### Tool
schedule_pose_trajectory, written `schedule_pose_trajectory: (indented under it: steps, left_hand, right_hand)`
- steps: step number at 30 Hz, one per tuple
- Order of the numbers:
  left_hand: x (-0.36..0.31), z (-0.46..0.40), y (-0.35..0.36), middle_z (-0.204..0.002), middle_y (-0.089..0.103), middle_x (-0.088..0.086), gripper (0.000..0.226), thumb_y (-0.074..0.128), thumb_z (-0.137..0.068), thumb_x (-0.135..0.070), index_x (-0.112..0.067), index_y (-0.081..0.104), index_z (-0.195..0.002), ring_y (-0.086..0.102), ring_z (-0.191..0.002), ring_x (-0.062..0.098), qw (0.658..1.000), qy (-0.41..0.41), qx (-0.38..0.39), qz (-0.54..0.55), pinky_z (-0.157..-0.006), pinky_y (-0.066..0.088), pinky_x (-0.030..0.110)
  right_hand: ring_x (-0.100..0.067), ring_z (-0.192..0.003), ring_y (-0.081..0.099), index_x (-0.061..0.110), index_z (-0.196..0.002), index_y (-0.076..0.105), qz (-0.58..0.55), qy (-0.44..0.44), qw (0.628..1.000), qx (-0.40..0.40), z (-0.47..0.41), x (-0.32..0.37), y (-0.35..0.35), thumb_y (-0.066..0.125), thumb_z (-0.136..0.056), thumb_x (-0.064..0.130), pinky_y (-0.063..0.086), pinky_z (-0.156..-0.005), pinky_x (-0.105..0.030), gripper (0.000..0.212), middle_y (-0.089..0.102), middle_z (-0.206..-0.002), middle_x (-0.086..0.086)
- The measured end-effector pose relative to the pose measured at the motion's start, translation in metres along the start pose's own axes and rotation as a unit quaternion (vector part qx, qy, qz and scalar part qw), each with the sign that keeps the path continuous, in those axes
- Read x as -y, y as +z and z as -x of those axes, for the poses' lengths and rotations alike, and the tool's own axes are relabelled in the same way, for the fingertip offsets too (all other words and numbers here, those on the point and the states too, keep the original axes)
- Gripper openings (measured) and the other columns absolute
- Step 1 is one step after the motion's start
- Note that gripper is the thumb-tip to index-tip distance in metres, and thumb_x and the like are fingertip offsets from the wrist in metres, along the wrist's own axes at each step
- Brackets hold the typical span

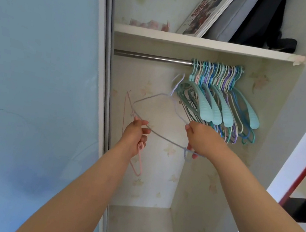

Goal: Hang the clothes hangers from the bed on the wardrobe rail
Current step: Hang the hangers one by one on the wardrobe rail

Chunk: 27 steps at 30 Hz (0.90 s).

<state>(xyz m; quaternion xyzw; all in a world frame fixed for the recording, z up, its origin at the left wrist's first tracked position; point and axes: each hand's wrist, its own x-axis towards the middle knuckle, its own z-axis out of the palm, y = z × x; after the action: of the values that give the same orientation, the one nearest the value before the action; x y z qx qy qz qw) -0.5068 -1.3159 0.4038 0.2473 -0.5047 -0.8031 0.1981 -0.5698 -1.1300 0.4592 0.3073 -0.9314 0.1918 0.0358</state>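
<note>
Take the rail as your landmark; it runs across the wardrobe just under the shelf.

Left of the rail stands one pale blue sliding door.

Below the rail's bare left stretch, your left hand curls its fingers round two hangers: one pink hanger, which hangs down past your wrist with another thin pink wire rising above the hand, and the left end of one lilac hanger.

The lilac hanger lies tilted below the rail, its hook pointing up toward the rail but not on it. You hold it apart from the rail, just left of the hung bunch.

Your right hand, below the rail's right half, pinches the lilac hanger's right end, fingers curled round the wire.

At the rail's right end hangs a tight bunch of hangers, teal, blue, lilac, cream and pink. Four broad teal shoulders show plainly; the thin ones are too crowded to count.

Above the rail, the shelf carries one leaning calendar, one grey flat thing and one dark bag.
</note>
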Motion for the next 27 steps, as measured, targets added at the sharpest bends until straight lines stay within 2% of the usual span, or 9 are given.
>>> schedule_pose_trajectory:
  steps: [4, 7, 9, 15, 21, 24, 27]
  left_hand:
    - [-0.004, 0.002, -0.007, -0.061, 0.044, 0.002, 0.022, 0.026, -0.102, -0.027, -0.018, 0.045, -0.109, 0.024, -0.032, 0.009, 1.0, 0.005, -0.025, 0.01, -0.035, 0.017, 0.012]
    - [-0.007, 0.004, -0.011, -0.062, 0.043, 0.002, 0.026, 0.023, -0.095, -0.017, -0.019, 0.044, -0.11, 0.023, -0.033, 0.009, 0.999, 0.02, -0.034, -0.014, -0.037, 0.017, 0.013]
    - [-0.009, 0.004, -0.012, -0.062, 0.042, 0.001, 0.027, 0.023, -0.096, -0.018, -0.019, 0.045, -0.111, 0.023, -0.035, 0.009, 0.999, 0.032, -0.033, -0.026, -0.037, 0.017, 0.014]
    - [-0.012, 0.002, -0.017, -0.063, 0.043, -0.001, 0.032, 0.025, -0.1, -0.015, -0.022, 0.052, -0.115, 0.024, -0.036, 0.007, 0.998, 0.048, -0.012, -0.03, -0.036, 0.017, 0.014]
    - [0.003, 0.005, -0.032, -0.053, 0.036, -0.007, 0.029, 0.03, -0.105, -0.018, -0.022, 0.059, -0.105, 0.023, -0.038, 0.004, 0.998, 0.06, 0.025, -0.027, -0.035, 0.018, 0.015]
    - [0.019, 0.009, -0.047, -0.052, 0.029, -0.007, 0.027, 0.031, -0.105, -0.018, -0.019, 0.056, -0.094, 0.02, -0.038, 0.005, 0.996, 0.039, 0.055, 0.057, -0.036, 0.014, 0.014]
    - [0.035, 0.013, -0.058, -0.051, 0.025, -0.008, 0.026, 0.031, -0.104, -0.02, -0.02, 0.052, -0.088, 0.019, -0.035, 0.004, 0.986, 0.005, 0.094, 0.135, -0.039, 0.01, 0.013]
  right_hand:
    - [-0.032, -0.07, 0.069, 0.006, -0.104, 0.054, 0.08, 0.021, 0.992, -0.097, -0.031, 0.018, -0.016, 0.031, -0.099, 0.018, 0.053, -0.072, -0.037, 0.026, 0.07, -0.08, -0.015]
    - [-0.035, -0.096, 0.063, 0.004, -0.117, 0.053, 0.134, 0.037, 0.984, -0.108, -0.055, 0.034, -0.031, 0.036, -0.095, 0.005, 0.042, -0.068, -0.033, 0.028, 0.065, -0.106, -0.018]
    - [-0.034, -0.104, 0.06, 0.006, -0.12, 0.054, 0.178, 0.047, 0.978, -0.097, -0.07, 0.042, -0.037, 0.038, -0.093, 0.003, 0.039, -0.068, -0.035, 0.032, 0.062, -0.116, -0.016]
    - [-0.03, -0.103, 0.061, 0.007, -0.115, 0.06, 0.233, 0.06, 0.97, -0.035, -0.097, 0.042, -0.029, 0.043, -0.092, 0.004, 0.047, -0.081, -0.035, 0.029, 0.064, -0.114, -0.011]
    - [-0.031, -0.105, 0.06, 0.006, -0.117, 0.059, 0.205, 0.111, 0.973, -0.005, -0.095, 0.024, -0.018, 0.048, -0.091, 0.004, 0.044, -0.073, -0.035, 0.028, 0.063, -0.117, -0.012]
    - [-0.031, -0.107, 0.06, 0.007, -0.122, 0.056, 0.227, 0.114, 0.967, -0.03, -0.087, 0.016, -0.014, 0.05, -0.091, 0.007, 0.044, -0.074, -0.034, 0.031, 0.061, -0.119, -0.012]
    - [-0.033, -0.118, 0.049, 0.007, -0.132, 0.047, 0.234, 0.105, 0.964, -0.073, -0.079, 0.01, -0.004, 0.052, -0.093, 0.018, 0.047, -0.079, -0.037, 0.04, 0.045, -0.133, -0.014]
